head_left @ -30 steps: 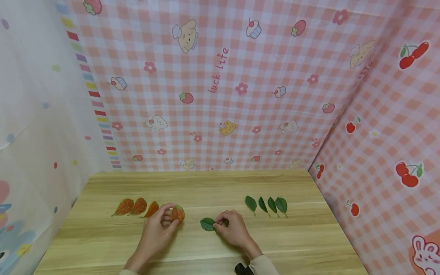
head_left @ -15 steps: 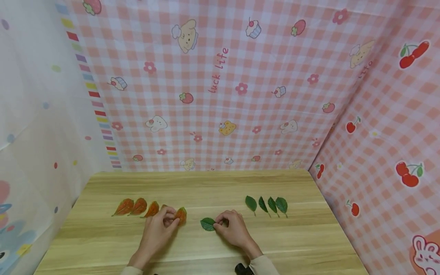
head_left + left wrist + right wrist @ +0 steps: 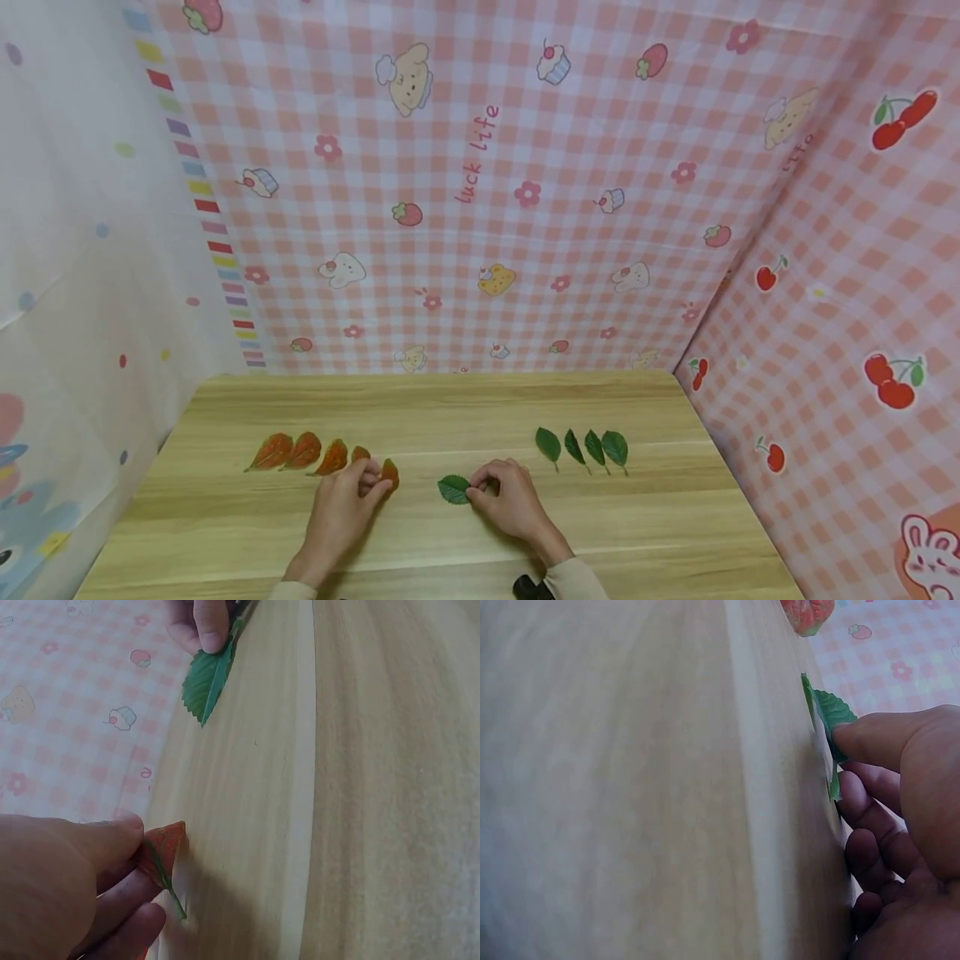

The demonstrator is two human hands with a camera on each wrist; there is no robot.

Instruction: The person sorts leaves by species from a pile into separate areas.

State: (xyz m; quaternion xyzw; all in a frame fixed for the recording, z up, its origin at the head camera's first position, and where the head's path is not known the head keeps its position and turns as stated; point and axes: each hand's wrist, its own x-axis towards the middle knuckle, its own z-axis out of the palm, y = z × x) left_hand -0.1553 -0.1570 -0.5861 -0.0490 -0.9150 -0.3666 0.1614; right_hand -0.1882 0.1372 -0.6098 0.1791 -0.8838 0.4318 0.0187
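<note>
My left hand (image 3: 339, 507) pinches a red-orange leaf (image 3: 390, 474) between thumb and fingers, just right of a row of similar leaves. In the left wrist view this leaf (image 3: 166, 855) is tilted, its green stem pointing down toward the wooden table. To the right, my right hand (image 3: 512, 502) pinches a toothed green leaf (image 3: 452, 489) at one end, low over the table, its free end toward the left hand. The right wrist view shows the thumb on the green leaf (image 3: 834, 712), with part of it hidden behind the thumb.
Several red-orange leaves (image 3: 303, 451) lie in a row at the left, one partly hidden behind the left hand's fingers. Several green leaves (image 3: 595, 447) form another row at the right. The wooden table (image 3: 450, 408) meets a pink checked cloth (image 3: 450, 250) at the back.
The leaf in my left hand has turned and looks narrower, tipping slightly downward. Another red-orange leaf behind the fingers shows more. My right hand and its green leaf have stayed put.
</note>
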